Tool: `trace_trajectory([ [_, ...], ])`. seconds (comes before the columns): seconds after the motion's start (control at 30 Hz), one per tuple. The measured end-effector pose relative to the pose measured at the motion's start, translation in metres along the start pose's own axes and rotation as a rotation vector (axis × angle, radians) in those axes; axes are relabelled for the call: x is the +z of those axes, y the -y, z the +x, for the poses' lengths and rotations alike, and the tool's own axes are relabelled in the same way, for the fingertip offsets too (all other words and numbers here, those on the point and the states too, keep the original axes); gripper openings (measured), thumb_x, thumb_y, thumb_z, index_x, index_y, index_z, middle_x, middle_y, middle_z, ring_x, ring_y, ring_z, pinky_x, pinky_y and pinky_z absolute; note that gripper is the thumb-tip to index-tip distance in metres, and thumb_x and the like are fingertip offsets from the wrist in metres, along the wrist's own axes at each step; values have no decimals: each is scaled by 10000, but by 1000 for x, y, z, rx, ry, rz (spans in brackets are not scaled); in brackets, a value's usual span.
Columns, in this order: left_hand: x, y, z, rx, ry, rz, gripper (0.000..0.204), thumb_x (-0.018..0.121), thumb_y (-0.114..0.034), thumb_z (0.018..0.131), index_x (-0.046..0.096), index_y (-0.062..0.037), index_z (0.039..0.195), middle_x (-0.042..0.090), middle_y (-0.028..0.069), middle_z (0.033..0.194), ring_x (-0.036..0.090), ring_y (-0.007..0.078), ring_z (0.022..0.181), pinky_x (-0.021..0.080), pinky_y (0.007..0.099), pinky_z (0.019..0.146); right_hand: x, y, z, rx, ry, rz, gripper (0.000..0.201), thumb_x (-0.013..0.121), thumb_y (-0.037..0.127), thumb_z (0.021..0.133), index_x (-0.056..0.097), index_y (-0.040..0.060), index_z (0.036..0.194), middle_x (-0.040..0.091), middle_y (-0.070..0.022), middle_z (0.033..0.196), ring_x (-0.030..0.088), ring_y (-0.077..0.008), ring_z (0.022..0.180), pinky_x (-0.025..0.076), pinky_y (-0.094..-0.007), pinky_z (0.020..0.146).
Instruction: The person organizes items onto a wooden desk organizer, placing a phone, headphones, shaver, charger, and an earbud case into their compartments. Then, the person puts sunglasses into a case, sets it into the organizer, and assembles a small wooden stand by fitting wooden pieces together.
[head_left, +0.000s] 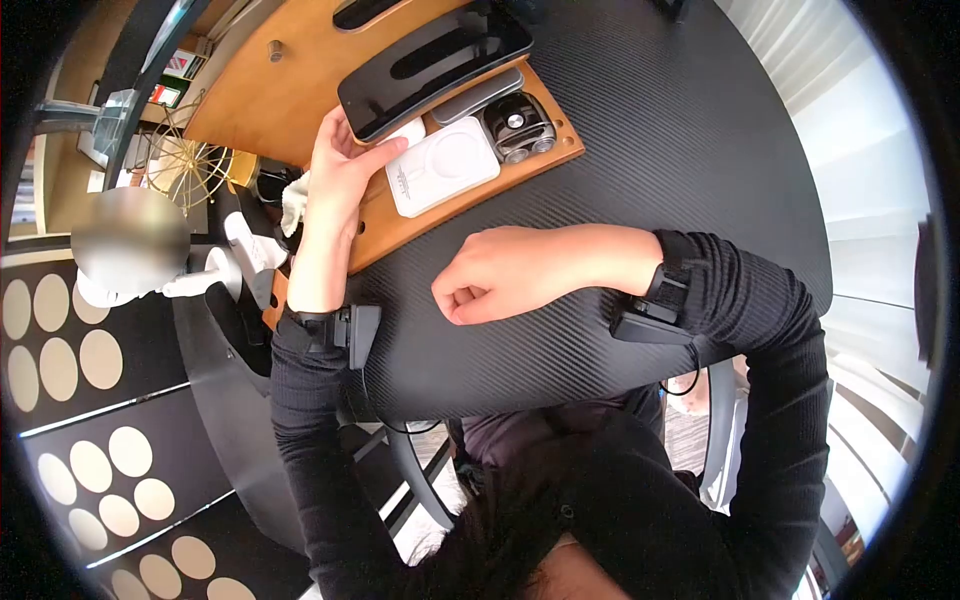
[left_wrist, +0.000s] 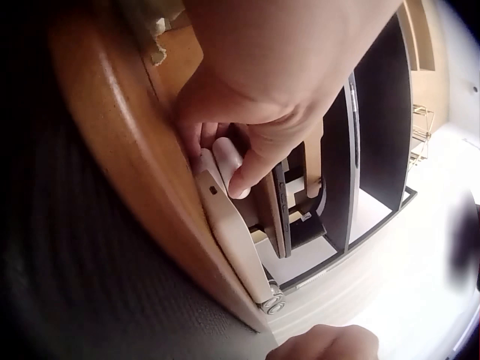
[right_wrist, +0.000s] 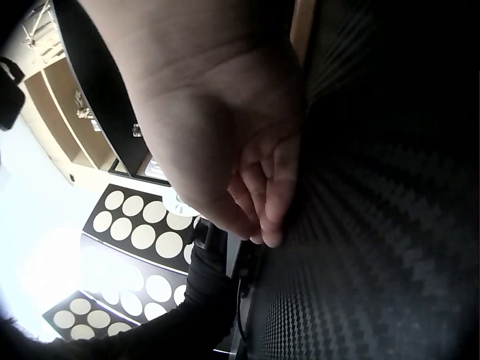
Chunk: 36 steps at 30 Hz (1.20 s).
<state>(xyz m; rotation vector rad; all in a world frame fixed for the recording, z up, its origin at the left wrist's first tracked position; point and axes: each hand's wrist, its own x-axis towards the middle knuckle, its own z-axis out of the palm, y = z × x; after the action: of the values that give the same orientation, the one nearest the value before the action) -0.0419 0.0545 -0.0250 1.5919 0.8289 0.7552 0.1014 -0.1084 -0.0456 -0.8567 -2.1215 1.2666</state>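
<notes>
My left hand (head_left: pixel 385 150) reaches onto a wooden tray (head_left: pixel 300 90) on the black table (head_left: pixel 650 130). In the left wrist view its thumb and fingers (left_wrist: pixel 241 176) pinch a small white block (left_wrist: pixel 225 159) at the near end of a flat white charging pad (head_left: pixel 445 165). A black phone (head_left: pixel 435 62) lies just beyond, above a grey bar (head_left: pixel 478 97) and a small black case (head_left: pixel 520 125). My right hand (head_left: pixel 462 298) rests on the table in front of the tray as a curled fist, holding nothing (right_wrist: pixel 262 202).
A gold wire ornament (head_left: pixel 185 165), a white cloth (head_left: pixel 295 205) and a white stand (head_left: pixel 235 260) crowd the tray's left end. Dark panels with cream dots (head_left: pixel 80 340) lie past the table's left edge. Window blinds (head_left: pixel 860 120) run along the right.
</notes>
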Motion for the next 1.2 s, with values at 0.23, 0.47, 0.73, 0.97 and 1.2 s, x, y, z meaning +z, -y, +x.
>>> trace_trajectory([
  [0.23,-5,2,-21,7,-23,63,846,780,79,730,326,-6,1439,507,124,1358,537,217,1216,466,347,1017,-1,-1,0,-6,12,11,144,619,180,902,654,41,883,667,-72,694,658,-225,642,479,-360,590],
  [0.47,-13,5,-58,162,25,468,1128,896,-167,699,150,-32,1535,598,98,1090,563,184,987,479,321,899,-2,-1,0,-6,33,32,152,609,177,922,650,34,894,663,-71,696,660,-217,647,488,-344,600],
  [0.73,-13,-20,-85,213,18,541,1112,866,-242,753,108,-59,1546,576,124,1170,561,227,1049,466,351,914,-48,68,-23,139,-7,-345,137,645,196,893,636,59,897,658,-109,836,679,-300,774,527,-406,680],
  [0.97,-89,-70,-139,284,-155,1022,677,788,-115,763,474,-12,1353,529,178,1225,567,340,1099,483,389,946,-87,77,-43,350,-257,-764,140,678,150,830,653,14,856,642,-135,840,643,-315,884,532,-420,738],
  [1.2,-174,-73,-174,122,-389,1146,495,738,-172,825,547,-4,1249,577,169,1106,596,333,994,497,388,842,-76,104,-6,204,-274,-724,180,702,175,825,659,27,919,642,-141,909,639,-334,920,538,-433,769],
])
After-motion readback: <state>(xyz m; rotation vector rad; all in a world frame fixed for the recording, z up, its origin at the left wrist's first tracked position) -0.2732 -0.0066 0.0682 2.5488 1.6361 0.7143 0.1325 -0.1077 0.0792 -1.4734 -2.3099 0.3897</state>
